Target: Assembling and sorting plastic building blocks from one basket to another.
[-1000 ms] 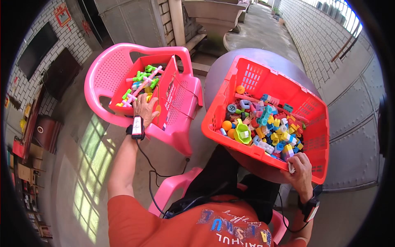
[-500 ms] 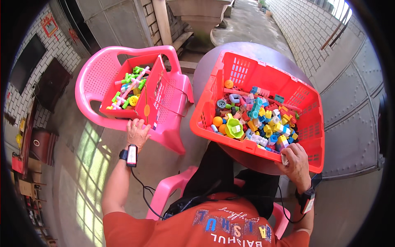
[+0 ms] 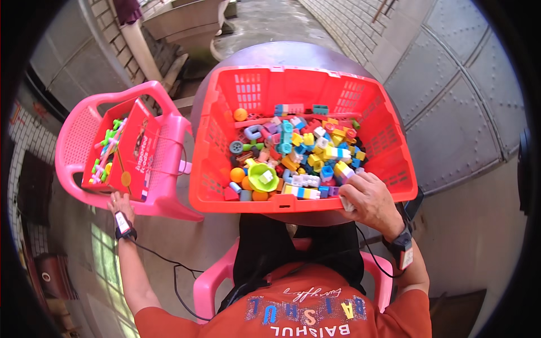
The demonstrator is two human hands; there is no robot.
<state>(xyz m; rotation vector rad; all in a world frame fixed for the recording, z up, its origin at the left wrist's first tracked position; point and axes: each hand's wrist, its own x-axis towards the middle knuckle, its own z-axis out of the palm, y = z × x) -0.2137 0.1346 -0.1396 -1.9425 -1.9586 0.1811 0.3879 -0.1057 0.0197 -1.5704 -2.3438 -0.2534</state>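
Note:
My right hand (image 3: 372,204) is closed at the near right rim of a large red plastic basket (image 3: 304,204), its thumb and fingers pressed round a small whitish thing (image 3: 347,204) whose kind I cannot make out. Inside the basket lie many coloured toy building blocks (image 3: 332,152), orange balls (image 3: 240,115) and a light-green toy bowl (image 3: 262,177) with a pale block in it. My left hand (image 3: 120,204) rests, fingers stretched out, against the near end of a red cardboard box (image 3: 135,149). Green, pink and yellow toy connector pieces (image 3: 107,147) fill that box.
The box sits on a pink plastic armchair (image 3: 73,132) at the left. Under the basket stands a round greyish table (image 3: 287,52). Pink chair arms (image 3: 209,290) flank my lap. A black cable (image 3: 174,263) runs from my left wrist. Grey metal doors (image 3: 451,90) stand at right.
The view has swung to the right, so the basket now sits nearer the middle and the box farther left. My left hand stays at the box, my right hand at the basket rim.

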